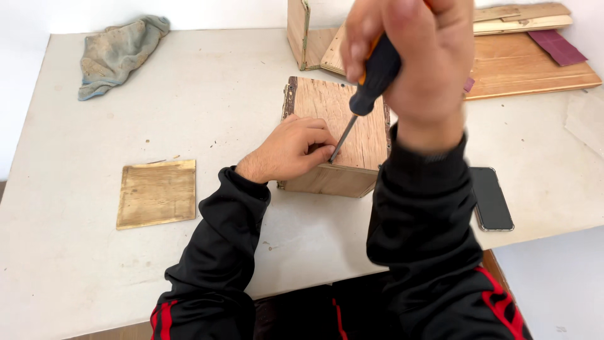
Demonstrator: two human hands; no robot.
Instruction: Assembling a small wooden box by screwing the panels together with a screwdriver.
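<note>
Head view, looking down on a pale counter.

Wooden box: plywood, standing near the middle of the counter, slightly toward its far edge. Top face bare wood; left top edge rough and dark.

Left hand: rests on the near left corner of the box top, fingers curled, fingertips pinched together at the screwdriver's tip. Whether they pinch a small fastener there I cannot tell; nothing is visible between them. Grip narrow, pressed against the box.

Right hand: raised above the box, close to the camera and blurred. Grip wrapped tight round the handle of a screwdriver, black with an orange stripe. Metal shaft slants down and left; its tip meets the box top just beside the left fingertips, near the front edge.

Both sleeves black, with red stripes low in the view.

Other items:
- Square plywood piece, flat, toward the near left part of the counter, well apart from the box.
- Grey rag, crumpled, at the far left corner.
- Dark phone, face up, near the right near edge, just beside the right forearm.
- Stacked wooden boards at the far right corner, a dark red sheet lying on top.
- Another upright wooden panel at the far edge, behind the box.
</note>
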